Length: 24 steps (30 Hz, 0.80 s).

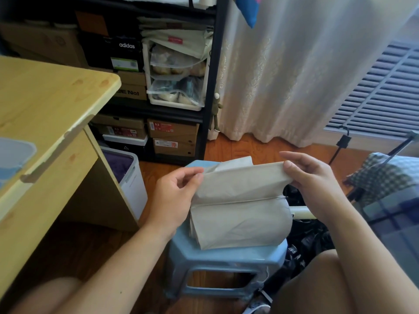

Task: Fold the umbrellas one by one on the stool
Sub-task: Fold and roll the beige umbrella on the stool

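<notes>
Pinching the beige umbrella (240, 209) cloth on the blue stool (224, 254): left hand (174, 198) and right hand (315, 177), one top corner each. Desk (45, 105) close left, black bag (310, 241) just right, shelf (210, 82) behind.

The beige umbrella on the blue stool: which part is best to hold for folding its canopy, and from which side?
Probably the canopy's upper edge, pinched at its two ends from either side, as the left hand and right hand do. The beige umbrella lies across the blue stool; that flap is loose and raised, while the bundle below rests flat.
</notes>
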Tool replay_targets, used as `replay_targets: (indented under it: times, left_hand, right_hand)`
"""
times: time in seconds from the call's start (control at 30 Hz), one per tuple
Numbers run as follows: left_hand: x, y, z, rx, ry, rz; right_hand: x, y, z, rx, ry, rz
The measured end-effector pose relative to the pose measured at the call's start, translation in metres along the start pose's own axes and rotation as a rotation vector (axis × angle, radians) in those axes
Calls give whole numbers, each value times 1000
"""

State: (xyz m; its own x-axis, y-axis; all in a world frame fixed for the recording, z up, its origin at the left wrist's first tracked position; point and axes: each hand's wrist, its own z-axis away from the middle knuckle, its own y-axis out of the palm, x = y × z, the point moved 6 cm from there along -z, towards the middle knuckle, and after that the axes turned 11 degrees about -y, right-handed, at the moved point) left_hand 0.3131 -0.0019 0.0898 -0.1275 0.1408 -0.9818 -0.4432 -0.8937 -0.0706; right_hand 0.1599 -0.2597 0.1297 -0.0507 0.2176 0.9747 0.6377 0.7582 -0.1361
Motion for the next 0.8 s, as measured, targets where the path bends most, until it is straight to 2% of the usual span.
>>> replay_targets:
  times: [0.07,0.2,0.27,0.33,0.43,0.5,0.63,0.7,0.77,0.8]
  left_hand:
    - [-7,-3,4,-35,72,-95]
    - [-22,-6,11,-195,352,-340]
    - [-21,-6,7,-216,340,-341]
    - [-18,-5,-1,-166,294,-285]
    - [-15,-5,-11,-104,223,-191]
    - [-13,-6,-17,-99,210,-159]
    - [-5,-10,-28,-160,129,-88]
    - [-3,-15,-27,-273,102,-137]
    - [-14,-14,-19,-307,247,-270]
    - [-22,-6,-12,-214,365,-355]
  right_hand:
    - [2,-2,0,-17,-30,47]
    - [10,-5,0,-80,-117,99]
    - [14,0,-3,-69,-149,117]
    - [9,10,-8,64,-90,123]
    - [-5,27,-9,318,95,27]
    - [-12,29,-10,374,170,47]
    - [-25,21,-20,262,173,187]
    - [-37,20,-26,186,178,224]
    - [-52,21,-33,135,180,315]
    - [-61,22,-38,122,179,372]
